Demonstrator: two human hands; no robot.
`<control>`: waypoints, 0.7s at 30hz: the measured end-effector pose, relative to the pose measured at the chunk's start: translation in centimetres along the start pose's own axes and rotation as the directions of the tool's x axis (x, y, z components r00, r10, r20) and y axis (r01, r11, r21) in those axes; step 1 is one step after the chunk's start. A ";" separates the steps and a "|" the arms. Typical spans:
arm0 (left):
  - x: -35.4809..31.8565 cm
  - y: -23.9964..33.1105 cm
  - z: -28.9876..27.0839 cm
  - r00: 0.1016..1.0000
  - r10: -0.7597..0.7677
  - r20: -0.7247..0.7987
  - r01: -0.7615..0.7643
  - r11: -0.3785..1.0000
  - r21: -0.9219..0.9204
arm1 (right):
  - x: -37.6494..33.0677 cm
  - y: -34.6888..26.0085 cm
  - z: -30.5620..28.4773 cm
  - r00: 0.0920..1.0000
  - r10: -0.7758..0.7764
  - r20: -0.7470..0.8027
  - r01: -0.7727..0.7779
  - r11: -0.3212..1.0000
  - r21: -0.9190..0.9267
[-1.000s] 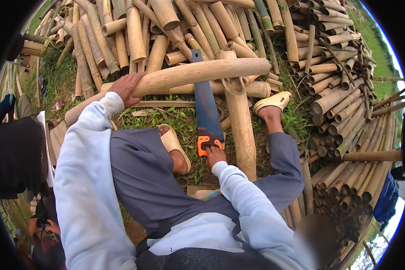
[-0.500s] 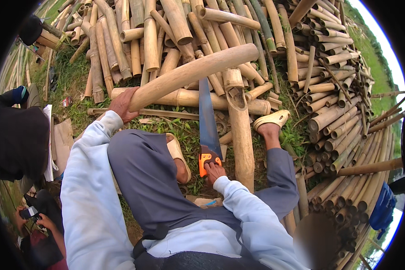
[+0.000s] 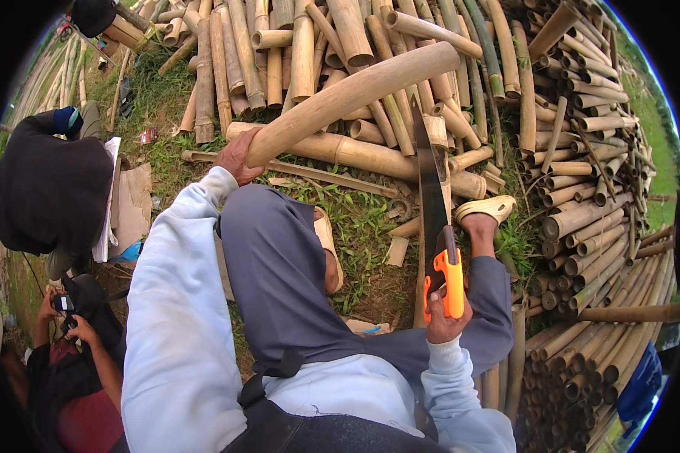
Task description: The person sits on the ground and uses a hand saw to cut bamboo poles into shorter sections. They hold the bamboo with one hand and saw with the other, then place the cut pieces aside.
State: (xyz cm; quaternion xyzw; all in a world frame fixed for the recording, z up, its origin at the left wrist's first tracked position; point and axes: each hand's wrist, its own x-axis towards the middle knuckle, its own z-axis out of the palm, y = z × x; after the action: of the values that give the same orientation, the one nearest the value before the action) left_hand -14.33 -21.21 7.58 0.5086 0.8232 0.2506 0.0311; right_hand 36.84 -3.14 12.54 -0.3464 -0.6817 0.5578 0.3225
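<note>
A thick, pale bamboo pole (image 3: 355, 94) is held at its near end by the left hand (image 3: 238, 155), with the fingers wrapped around it. Since a second ago its far end has been raised: it now slants up and away over the bamboo pile (image 3: 582, 151) instead of lying almost level, so it is judged to have been lifted free for repositioning rather than for cutting at this instant. Just right of the pole a hand saw (image 3: 436, 219) is held blade-forward by the right hand (image 3: 446, 321), the fingers closed on its orange handle; the dark blade points toward a short upright bamboo stub (image 3: 434, 132) beside the pole. Whether the teeth touch anything cannot be told from this view.

The left arm is stretched forward across the raised left knee, sleeve pale blue; the right arm is bent, with the elbow low. Below the pole, sandalled feet (image 3: 491, 208) rest on grass. Well to the left of the pole, a person in dark clothing (image 3: 49, 185) is crouched.
</note>
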 end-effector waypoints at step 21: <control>-3.1 -3.7 9.7 0.878 0.147 0.456 -0.295 0.916 0.273 | 17.2 6.4 -5.8 0.946 -0.306 -0.108 0.216 0.841 -0.497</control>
State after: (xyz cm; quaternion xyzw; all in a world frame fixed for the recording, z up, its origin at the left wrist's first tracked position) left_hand -12.94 -21.48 -3.18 0.6405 0.7621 -0.0079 0.0939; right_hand 32.84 15.20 8.16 -0.3685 -0.8065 0.2884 0.3613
